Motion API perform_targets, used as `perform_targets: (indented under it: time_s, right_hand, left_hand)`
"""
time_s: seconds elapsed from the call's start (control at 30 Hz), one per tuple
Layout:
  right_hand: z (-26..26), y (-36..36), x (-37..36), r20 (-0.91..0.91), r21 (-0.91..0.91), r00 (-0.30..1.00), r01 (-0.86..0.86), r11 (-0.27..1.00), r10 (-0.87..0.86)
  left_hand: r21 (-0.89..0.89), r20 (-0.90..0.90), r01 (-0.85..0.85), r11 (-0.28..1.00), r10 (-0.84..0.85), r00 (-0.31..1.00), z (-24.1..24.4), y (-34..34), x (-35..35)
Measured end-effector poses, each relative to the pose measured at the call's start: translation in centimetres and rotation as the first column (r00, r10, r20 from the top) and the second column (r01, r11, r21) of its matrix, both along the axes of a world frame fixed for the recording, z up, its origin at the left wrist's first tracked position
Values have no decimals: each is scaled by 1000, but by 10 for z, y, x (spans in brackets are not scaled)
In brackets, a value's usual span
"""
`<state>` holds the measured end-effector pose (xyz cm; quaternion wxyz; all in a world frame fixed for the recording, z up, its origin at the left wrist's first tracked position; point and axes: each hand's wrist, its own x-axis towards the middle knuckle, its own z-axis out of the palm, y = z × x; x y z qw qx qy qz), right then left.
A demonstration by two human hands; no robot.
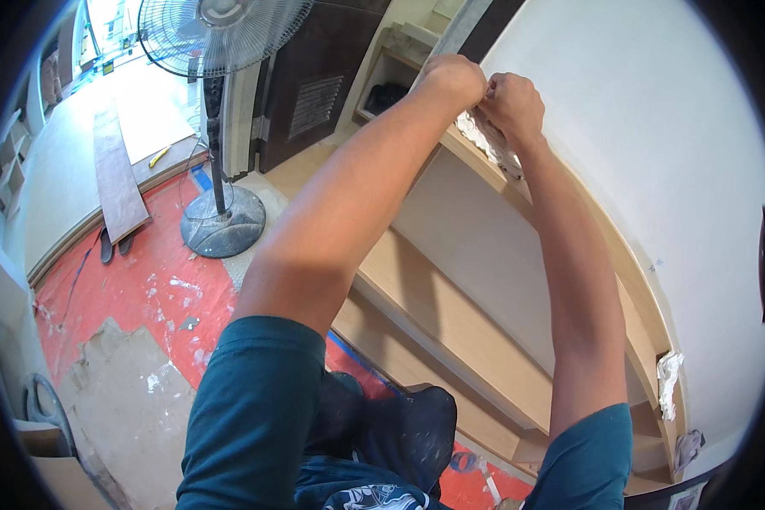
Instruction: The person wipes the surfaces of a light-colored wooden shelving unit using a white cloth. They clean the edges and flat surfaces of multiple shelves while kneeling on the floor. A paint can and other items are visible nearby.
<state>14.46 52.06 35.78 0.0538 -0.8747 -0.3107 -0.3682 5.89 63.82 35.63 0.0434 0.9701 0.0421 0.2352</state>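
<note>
My left hand (454,78) and my right hand (517,105) are raised close together, fingers curled, over the far end of a wooden shelf unit's top (484,169). Whatever may be between the fingers is too small or hidden to tell. Just below them, a white crumpled or putty-like mass (484,137) lies on the top, partly covered by my right hand and forearm. A white wall (618,140) rises behind. Nearer to me on the same top sits another white crumpled lump (669,382), with a greyish crumpled cloth or bag (688,448) beside it.
Below my arms are wooden shelves (452,287). A standing fan (223,220) is at the left on red floor sheeting (133,280), near a dark louvred door (318,83). A yellow-handled cutter (159,157) and a plank (117,172) lie farther left. Tape rolls (464,461) rest low down.
</note>
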Motion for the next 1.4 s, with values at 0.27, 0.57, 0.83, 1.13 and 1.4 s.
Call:
perform_targets:
  time_s: [0.27, 0.57, 0.83, 1.13, 1.4]
  right_hand:
    - [-2, -37, -5, 19, -90, 999, -46, 995, 48]
    - [-7, -25, 3, 79, -59, 997, -14, 998, 19]
    - [10, -1, 10, -114, -39, 993, -28, 999, 23]
    - [-3, -17, 20, 115, -31, 978, -172, 985, 174]
    - [29, -89, 4, 187, 237, 907, -415, 878, 378]
  left_hand:
    - [-184, 76, -47, 982, 62, 995, -6, 5, 5]
    - [-240, 47, -48, 970, 61, 997, -3, -7, 4]
    - [-171, 135, -43, 984, 66, 989, -12, 0, 5]
    - [-170, 32, -64, 983, 70, 997, -6, 0, 9]
    - [-205, 26, -94, 974, 101, 995, -5, 1, 8]
